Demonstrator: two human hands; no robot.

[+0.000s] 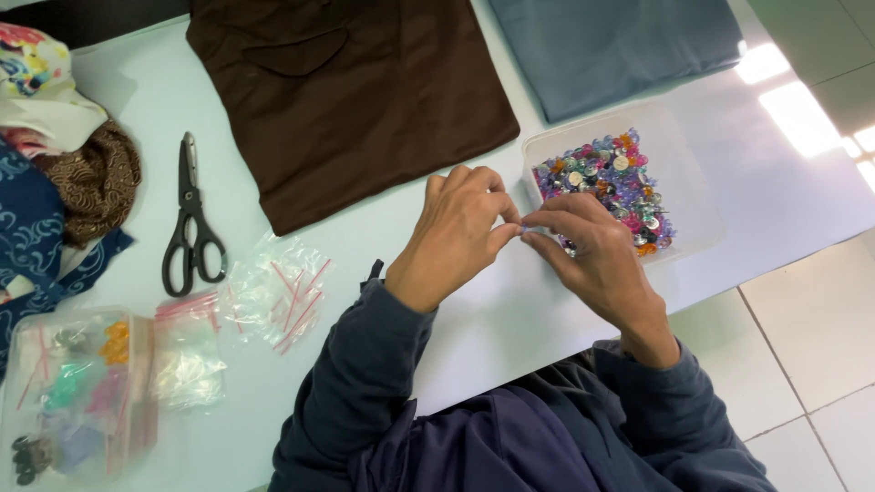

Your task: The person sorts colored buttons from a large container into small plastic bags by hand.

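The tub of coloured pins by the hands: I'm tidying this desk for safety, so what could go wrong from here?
The clear tub sits near the table edge, so a nudge from the right hand might tip the pins onto the floor. Both hands, the left hand included, meet fingertip to fingertip over something too small to see; it could drop or prick. The scissors lie uncovered nearby.

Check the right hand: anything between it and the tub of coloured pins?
Nothing visible. The right hand sits at the near edge of the clear tub, fingertips meeting the left hand beside the coloured pins. The tub is open-topped, with no lid in the way.
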